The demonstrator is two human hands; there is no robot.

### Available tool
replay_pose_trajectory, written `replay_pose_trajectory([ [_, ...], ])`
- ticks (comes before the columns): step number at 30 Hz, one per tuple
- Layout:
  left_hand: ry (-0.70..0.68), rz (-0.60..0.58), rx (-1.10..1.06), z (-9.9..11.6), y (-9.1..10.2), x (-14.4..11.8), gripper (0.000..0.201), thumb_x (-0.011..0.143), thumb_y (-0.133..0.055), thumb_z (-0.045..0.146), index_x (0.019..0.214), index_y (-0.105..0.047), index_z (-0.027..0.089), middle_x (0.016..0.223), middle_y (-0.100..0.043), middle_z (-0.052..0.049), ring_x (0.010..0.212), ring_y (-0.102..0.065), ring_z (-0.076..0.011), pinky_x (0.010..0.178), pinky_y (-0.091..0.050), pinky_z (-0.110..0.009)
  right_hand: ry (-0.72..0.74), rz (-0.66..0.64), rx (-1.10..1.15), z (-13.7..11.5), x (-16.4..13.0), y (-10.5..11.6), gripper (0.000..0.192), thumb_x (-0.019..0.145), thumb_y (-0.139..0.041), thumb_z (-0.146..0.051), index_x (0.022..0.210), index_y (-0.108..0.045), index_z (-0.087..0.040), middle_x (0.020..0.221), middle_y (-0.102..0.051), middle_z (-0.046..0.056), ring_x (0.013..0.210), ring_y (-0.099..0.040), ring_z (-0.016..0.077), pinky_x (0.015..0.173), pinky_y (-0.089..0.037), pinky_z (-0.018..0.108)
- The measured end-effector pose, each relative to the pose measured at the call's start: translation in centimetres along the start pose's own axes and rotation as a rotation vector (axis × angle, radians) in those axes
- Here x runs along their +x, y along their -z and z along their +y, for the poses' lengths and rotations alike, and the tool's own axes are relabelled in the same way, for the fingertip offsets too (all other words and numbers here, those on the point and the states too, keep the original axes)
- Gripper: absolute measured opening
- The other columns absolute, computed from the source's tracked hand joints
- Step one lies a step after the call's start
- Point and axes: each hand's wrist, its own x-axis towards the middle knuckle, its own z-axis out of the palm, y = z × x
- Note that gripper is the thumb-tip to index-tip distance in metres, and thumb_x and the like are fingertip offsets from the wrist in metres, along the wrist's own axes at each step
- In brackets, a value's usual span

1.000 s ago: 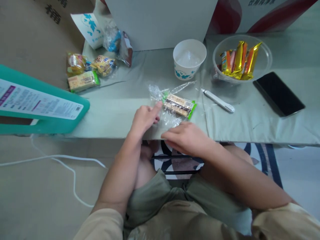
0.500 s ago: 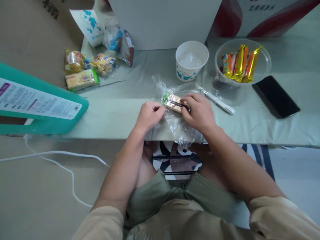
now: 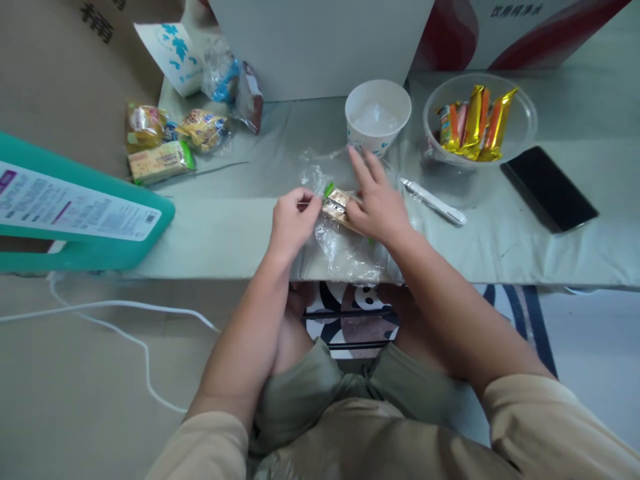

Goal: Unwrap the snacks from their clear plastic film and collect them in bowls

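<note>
A snack packet [image 3: 339, 204] with a green end and a shiny inner side lies on a crumpled clear plastic bag [image 3: 345, 257] near the table's front edge. My left hand [image 3: 295, 221] is closed in a pinch at the packet's left end. Over its right part rests my right hand [image 3: 381, 200], index and middle fingers stretched toward the paper cup [image 3: 379, 110] and thumb side against the packet. The fingertips overlap the cup's lower edge in view; whether they touch it I cannot tell. A white-handled knife [image 3: 435, 202] lies right of my right hand.
A round clear tub [image 3: 530, 127] holds several gold-wrapped snacks, with a black phone [image 3: 550, 189] beside it. Wrapped snacks [image 3: 161, 162] and another paper cup [image 3: 175, 60] are at back left. A large green jug [image 3: 100, 213] stands left; boxes [image 3: 320, 47] line the back.
My right hand has shifted left and lifted its index and middle fingers off the packet, stretching them toward the cup. My left hand stays pinched at the packet's left end.
</note>
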Motion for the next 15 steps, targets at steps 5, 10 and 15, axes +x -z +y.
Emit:
replay_pose_trajectory([
  [5,0.246,0.091,-0.527,0.2,0.7,-0.2,0.012,0.08,-0.064,0.021,0.069,-0.059,0.02,0.074,-0.065,-0.001,0.073,-0.064,-0.0135,0.066,-0.052,-0.023,-0.092,0.057,0.105,0.5,0.0,0.1,0.071,0.094,-0.047,-0.038,0.161,-0.033,-0.019,0.16,-0.045,0.019,0.132,-0.058,0.0367,0.094,-0.055,0.048],
  [10,0.474,0.034,-0.853,1.2,1.2,-0.2,0.011,0.087,-0.06,0.027,0.078,-0.056,0.022,0.09,-0.074,-0.003,0.082,-0.072,-0.0186,0.081,-0.061,-0.034,-0.015,-0.153,0.098,-0.3,-0.9,-0.1,0.081,0.081,-0.069,-0.049,0.152,-0.044,-0.017,0.132,-0.068,0.02,0.121,-0.062,0.0453,0.099,-0.05,0.062],
  [15,0.508,0.009,-0.967,2.1,1.2,0.1,0.02,0.093,-0.051,0.026,0.073,-0.051,0.022,0.092,-0.077,-0.004,0.076,-0.072,-0.017,0.069,-0.06,-0.028,-0.063,-0.119,0.291,0.6,-0.8,-0.4,0.077,0.077,-0.072,-0.035,0.147,-0.044,-0.022,0.141,-0.064,0.015,0.124,-0.063,0.039,0.102,-0.052,0.056],
])
